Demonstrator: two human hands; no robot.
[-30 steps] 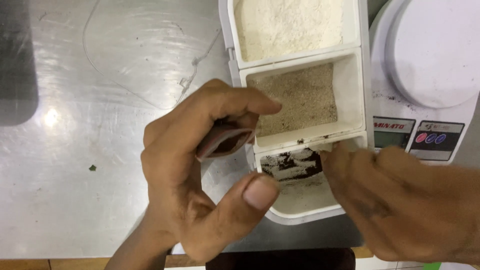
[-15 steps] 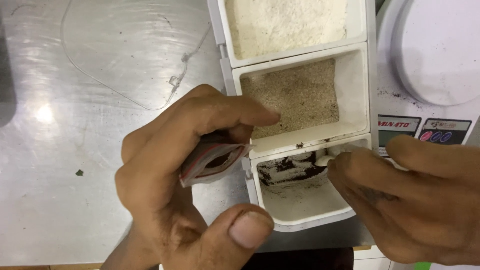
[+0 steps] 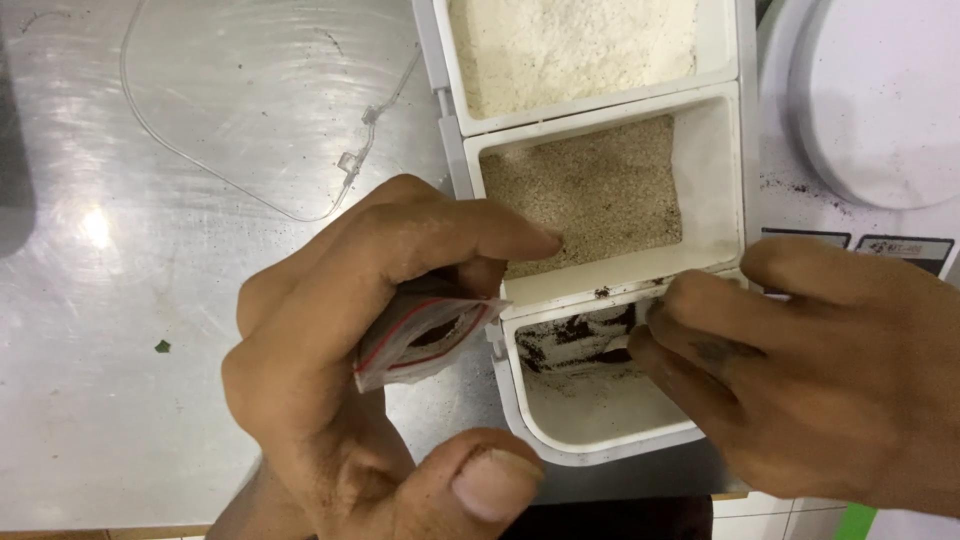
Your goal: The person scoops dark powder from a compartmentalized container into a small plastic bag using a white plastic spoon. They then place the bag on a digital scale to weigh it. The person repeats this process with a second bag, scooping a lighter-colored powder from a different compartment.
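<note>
A small clear zip pouch (image 3: 425,338) with a red seal strip sits pinched in my left hand (image 3: 350,400), its mouth held open beside the white three-part spice box (image 3: 455,150), apparently to catch a pinch. My right hand (image 3: 810,385) dips curled fingertips into the nearest compartment (image 3: 600,410), among dark grains; whether they grip anything, I cannot tell. Tan powder (image 3: 590,190) fills the middle section, pale powder (image 3: 570,45) the far one. A clear lid (image 3: 250,110) lies on the steel counter (image 3: 90,350); a white scale (image 3: 880,100) stands right.
</note>
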